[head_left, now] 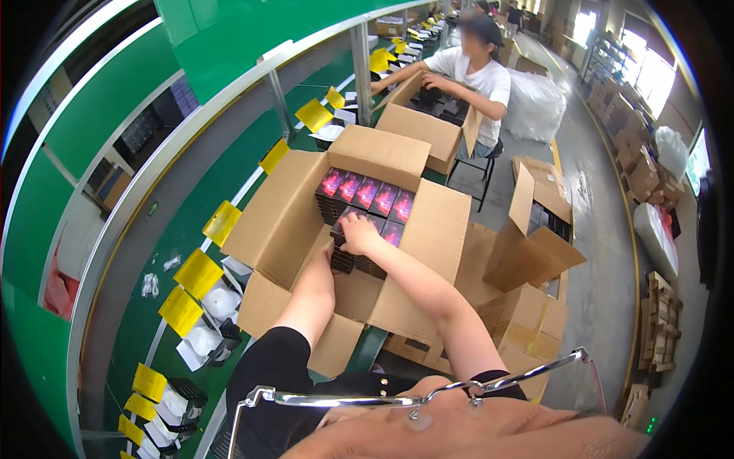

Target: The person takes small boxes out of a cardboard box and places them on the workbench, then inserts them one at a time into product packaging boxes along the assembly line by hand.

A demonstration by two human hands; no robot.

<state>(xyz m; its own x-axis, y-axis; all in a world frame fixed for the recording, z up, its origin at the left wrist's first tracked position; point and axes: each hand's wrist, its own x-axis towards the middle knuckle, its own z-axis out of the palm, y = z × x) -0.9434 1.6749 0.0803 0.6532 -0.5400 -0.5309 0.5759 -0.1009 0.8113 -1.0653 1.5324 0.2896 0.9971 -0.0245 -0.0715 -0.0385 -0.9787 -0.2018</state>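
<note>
In front of me stands a large open cardboard carton (434, 237), its flaps folded outward. Rows of small black boxes with pink-red tops (384, 196) fill its far part. My right hand (357, 232) is closed over the top of a near small box, fingers bent down at its left edge. My left hand (330, 252) reaches down inside the carton, against the left side of the near stack; its fingers are mostly hidden. The carton's near part shows bare cardboard.
To the left runs a green conveyor (180, 245) carrying open boxes with yellow flaps (197, 274). A co-worker (478, 76) handles another open carton (417, 131) beyond mine. At right stand a carton with black contents (527, 229) and a closed carton (527, 321).
</note>
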